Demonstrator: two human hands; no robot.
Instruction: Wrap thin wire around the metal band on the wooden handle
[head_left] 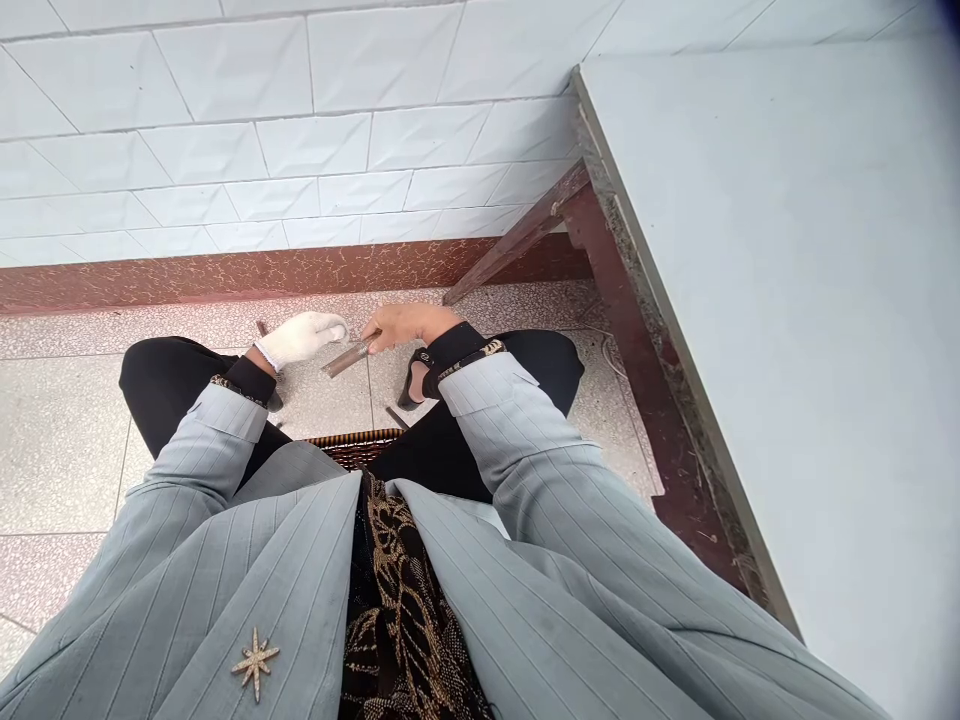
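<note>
My left hand [302,338] wears a white knit glove. Its fingers are bent and pressed together, and what lies in them, if anything, is too small to make out. My bare right hand [405,324] is closed round one end of a short, flat, brownish-grey strip [349,357] that looks like metal. The strip's free end points down and left, just below the gloved fingertips; whether it touches them I cannot tell. Both hands are over the floor between my spread knees.
A table with a pale top [810,280] and a dark red wooden frame [626,290] stands at my right. Ahead is a white tiled wall [315,150]. The edge of a brown woven seat [356,448] shows beneath me, above the speckled floor [60,430].
</note>
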